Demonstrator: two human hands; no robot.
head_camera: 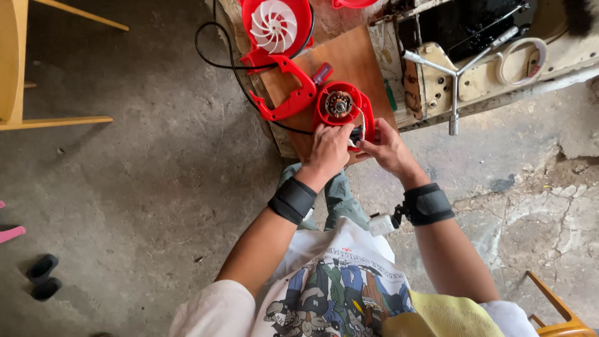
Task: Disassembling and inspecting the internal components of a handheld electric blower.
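Observation:
A red plastic blower housing half [344, 106] with a copper-wound motor in its middle lies on a brown wooden board [359, 59]. My left hand [329, 148] grips its lower edge, fingers curled on it. My right hand [385, 147] pinches the small white and black part at the housing's lower right side. Both wrists wear black bands. A second red shell with a handle [288, 93] lies just left of the housing. Further back sits a red casing with a white fan wheel [275, 26], and a black cord [215, 59] loops from it.
A metal cross wrench [454, 75] and a coil of pale hose [521, 61] lie on a worn, dirty bench at the upper right. Yellow wooden furniture [15, 68] stands at the left. An orange stool leg [555, 309] is at the bottom right. Cracked concrete floor surrounds everything.

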